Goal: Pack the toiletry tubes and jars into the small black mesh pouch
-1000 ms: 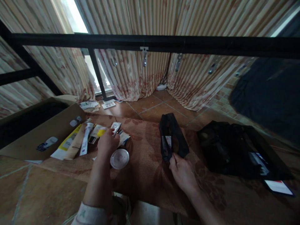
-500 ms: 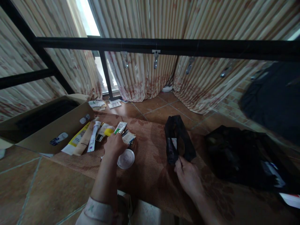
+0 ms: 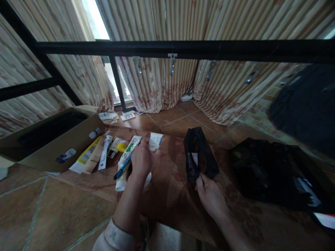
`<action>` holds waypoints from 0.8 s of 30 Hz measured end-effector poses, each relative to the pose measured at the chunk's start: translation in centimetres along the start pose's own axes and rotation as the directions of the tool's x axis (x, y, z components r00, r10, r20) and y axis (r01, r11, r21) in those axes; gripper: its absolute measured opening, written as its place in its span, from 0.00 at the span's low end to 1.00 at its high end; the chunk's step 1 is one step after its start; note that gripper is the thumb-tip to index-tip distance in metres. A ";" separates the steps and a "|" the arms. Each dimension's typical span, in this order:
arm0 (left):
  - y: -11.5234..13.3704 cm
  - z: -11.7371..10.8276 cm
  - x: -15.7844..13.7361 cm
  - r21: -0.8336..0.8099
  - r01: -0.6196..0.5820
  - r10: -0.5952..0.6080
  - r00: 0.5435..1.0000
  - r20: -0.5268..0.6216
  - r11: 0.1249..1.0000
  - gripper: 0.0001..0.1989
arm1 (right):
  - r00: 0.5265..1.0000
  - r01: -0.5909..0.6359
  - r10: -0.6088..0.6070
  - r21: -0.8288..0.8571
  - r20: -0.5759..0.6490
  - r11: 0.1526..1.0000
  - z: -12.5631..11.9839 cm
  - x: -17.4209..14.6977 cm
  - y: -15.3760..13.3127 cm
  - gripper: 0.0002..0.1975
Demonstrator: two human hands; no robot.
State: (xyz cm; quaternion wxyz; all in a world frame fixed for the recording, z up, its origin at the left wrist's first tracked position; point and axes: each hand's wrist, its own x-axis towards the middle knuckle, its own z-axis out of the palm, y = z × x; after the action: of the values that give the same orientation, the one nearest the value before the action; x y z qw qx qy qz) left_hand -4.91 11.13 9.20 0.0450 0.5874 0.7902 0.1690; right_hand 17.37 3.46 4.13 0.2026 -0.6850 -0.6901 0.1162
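Observation:
My left hand [image 3: 142, 158] is closed, somewhat blurred, with a small white packet with blue edging [image 3: 155, 141] at its fingertips. Just left of that hand lie a white toothpaste tube with green print [image 3: 131, 149], a blue pen-like stick [image 3: 121, 169] and a pale tube [image 3: 120, 184]. A round clear lid [image 3: 148, 179] is mostly hidden behind my wrist. My right hand [image 3: 210, 193] pinches the near edge of a black pouch [image 3: 201, 153], which stands with its mouth open and a white label inside.
Several tubes, among them a yellow-and-white tube [image 3: 85, 157] and a beige tube [image 3: 94, 156], lie beside a cardboard box [image 3: 61, 148] at left. A large black bag [image 3: 264, 170] sits at right. A dark metal rail [image 3: 196, 50] crosses beyond the cloth-covered table [image 3: 170, 181].
My left hand has moved right, and the white packet has shifted right and away with it. The toothpaste tube and blue stick are now uncovered. My right hand keeps its hold on the pouch.

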 end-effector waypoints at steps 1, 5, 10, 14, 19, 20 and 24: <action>0.8 0.5 -0.5 -0.042 -0.050 0.053 0.997 0.055 0.998 0.23 | 1.000 0.001 -0.001 -0.004 0.000 1.000 0.0 0.0 0.0 0.22; 2.8 2.9 -2.3 -0.061 -0.159 0.169 0.961 0.219 0.985 0.19 | 1.000 -0.017 0.017 -0.024 0.006 1.000 0.2 0.0 0.0 0.21; 3.1 4.6 -3.6 0.040 -0.198 0.179 0.941 0.285 0.979 0.17 | 0.999 -0.040 0.041 -0.041 0.030 0.998 0.1 0.0 0.0 0.20; 2.7 4.3 -3.3 0.046 -0.229 0.210 0.942 0.263 0.972 0.16 | 0.998 -0.051 0.052 -0.022 0.040 0.998 -0.1 0.0 0.1 0.21; -0.1 1.1 -1.2 0.050 -0.170 0.153 0.958 0.242 0.984 0.13 | 0.996 -0.064 0.066 -0.019 0.065 0.998 -0.2 0.0 0.2 0.21; -1.0 0.3 -0.8 0.059 -0.175 0.156 0.957 0.244 0.983 0.13 | 0.995 -0.063 0.065 -0.028 0.070 0.998 -0.3 0.0 0.1 0.21; -3.9 -2.0 -0.4 0.163 -0.109 0.042 0.930 0.366 0.981 0.17 | 0.997 -0.049 0.052 -0.050 0.057 0.998 -0.3 0.1 -0.3 0.20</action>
State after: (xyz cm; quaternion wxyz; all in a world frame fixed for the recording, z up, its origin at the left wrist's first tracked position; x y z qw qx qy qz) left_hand -8.89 9.30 9.82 0.1294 0.6401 0.7572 -0.0126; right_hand 17.25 3.52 4.50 0.1629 -0.7032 -0.6808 0.1244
